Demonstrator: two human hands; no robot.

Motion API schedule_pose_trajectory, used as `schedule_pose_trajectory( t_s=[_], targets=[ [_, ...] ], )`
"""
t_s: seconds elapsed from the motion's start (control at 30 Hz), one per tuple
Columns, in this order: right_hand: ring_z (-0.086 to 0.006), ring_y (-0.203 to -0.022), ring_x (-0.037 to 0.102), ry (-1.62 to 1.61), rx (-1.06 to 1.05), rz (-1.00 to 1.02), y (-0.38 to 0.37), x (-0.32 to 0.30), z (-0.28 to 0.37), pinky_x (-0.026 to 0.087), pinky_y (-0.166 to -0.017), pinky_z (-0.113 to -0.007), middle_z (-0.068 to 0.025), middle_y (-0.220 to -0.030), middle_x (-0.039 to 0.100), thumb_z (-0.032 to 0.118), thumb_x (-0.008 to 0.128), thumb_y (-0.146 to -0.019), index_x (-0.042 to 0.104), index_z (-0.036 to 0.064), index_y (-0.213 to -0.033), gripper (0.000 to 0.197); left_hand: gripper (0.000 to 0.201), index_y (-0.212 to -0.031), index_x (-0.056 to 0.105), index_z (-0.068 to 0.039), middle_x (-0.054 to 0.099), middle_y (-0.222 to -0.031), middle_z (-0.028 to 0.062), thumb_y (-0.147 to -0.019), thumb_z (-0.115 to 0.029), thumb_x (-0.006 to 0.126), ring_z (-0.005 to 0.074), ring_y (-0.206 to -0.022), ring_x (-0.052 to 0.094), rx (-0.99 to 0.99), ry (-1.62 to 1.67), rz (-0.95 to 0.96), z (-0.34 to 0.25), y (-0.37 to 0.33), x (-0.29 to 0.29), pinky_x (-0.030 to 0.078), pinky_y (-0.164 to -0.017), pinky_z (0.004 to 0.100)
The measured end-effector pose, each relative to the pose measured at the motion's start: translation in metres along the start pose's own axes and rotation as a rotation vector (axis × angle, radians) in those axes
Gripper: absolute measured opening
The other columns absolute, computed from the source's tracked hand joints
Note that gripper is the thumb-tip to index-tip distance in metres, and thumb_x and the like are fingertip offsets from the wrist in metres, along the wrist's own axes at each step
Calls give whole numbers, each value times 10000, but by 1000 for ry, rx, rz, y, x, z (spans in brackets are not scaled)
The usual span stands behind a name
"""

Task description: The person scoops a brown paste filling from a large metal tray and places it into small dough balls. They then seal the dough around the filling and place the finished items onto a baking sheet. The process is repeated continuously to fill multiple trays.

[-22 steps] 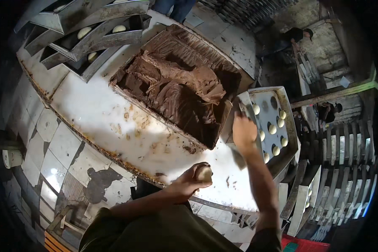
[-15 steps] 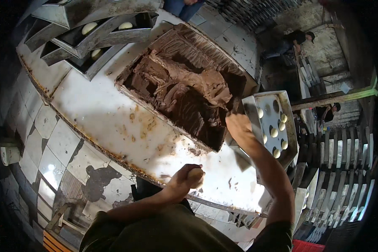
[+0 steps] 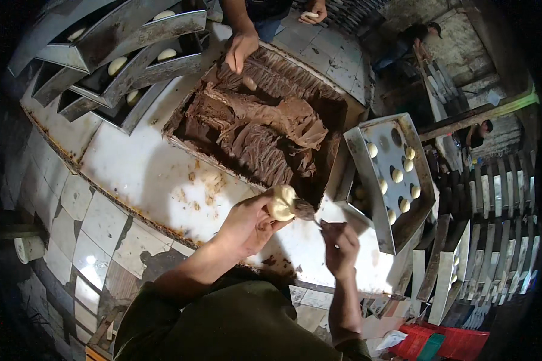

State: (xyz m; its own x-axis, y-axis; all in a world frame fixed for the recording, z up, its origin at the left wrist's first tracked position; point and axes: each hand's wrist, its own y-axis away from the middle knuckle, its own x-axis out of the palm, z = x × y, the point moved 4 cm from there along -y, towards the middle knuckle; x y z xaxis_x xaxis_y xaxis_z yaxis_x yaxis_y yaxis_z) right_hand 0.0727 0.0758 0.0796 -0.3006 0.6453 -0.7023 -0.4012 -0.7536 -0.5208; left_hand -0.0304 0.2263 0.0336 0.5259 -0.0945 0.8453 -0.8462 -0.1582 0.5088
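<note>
Cupped in my left hand (image 3: 244, 227) is a flattened piece of pale dough (image 3: 279, 203), held up over the table's near part. My right hand (image 3: 341, 246) pinches the thin handle of a small metal utensil; its exact kind is hidden under a lump of brown paste (image 3: 304, 209) on its end. That lump touches the right side of the dough. Just beyond both hands sits a large rectangular box (image 3: 208, 161), holding thick chocolate-brown filling (image 3: 262, 144) with ridged scoop marks.
Across the box, a co-worker's hand (image 3: 242, 51) dips a utensil into the filling; their other hand (image 3: 313, 12) holds dough. A metal tray (image 3: 367, 192) of dough balls stands at right. Stacked metal trays (image 3: 126, 93) with dough fill the far left. The white table (image 3: 162, 186) has a curved near edge.
My right hand has drawn back from the box with paste on the utensil. My left hand has risen and now shows the dough opened toward it. A co-worker's hands have come in.
</note>
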Motion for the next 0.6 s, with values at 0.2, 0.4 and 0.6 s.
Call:
schedule_pose_trajectory(
  t_s=[0.2,0.4,0.6],
  targets=[
    [-217,-620,573,15,-44,-62,28,43,-34,458,-517,-294,-97,-722,579,-80,680,-710,630,19,-890,211,431,-1234,385,105,493,-1195,272,-961,-195,241,371,-1160,464,2,158,130,-21,7,-13,401,-1001,479],
    [-198,-754,578,93,474,-69,97,51,-84,473,-647,-266,-122,-862,577,-116,576,-765,639,23,-1046,319,459,-1214,402,118,514,-1179,250,-813,-91,476,357,-1142,493,180,-43,179,-42,19,-45,388,-1016,468],
    [-192,-742,506,219,374,-190,76,37,-61,429,-673,-274,-111,-899,525,-22,567,-823,604,6,-1068,249,420,-1117,533,-63,609,-1015,115,-712,-73,646,231,-918,597,-91,106,303,37,-32,-57,477,-842,414]
  ],
)
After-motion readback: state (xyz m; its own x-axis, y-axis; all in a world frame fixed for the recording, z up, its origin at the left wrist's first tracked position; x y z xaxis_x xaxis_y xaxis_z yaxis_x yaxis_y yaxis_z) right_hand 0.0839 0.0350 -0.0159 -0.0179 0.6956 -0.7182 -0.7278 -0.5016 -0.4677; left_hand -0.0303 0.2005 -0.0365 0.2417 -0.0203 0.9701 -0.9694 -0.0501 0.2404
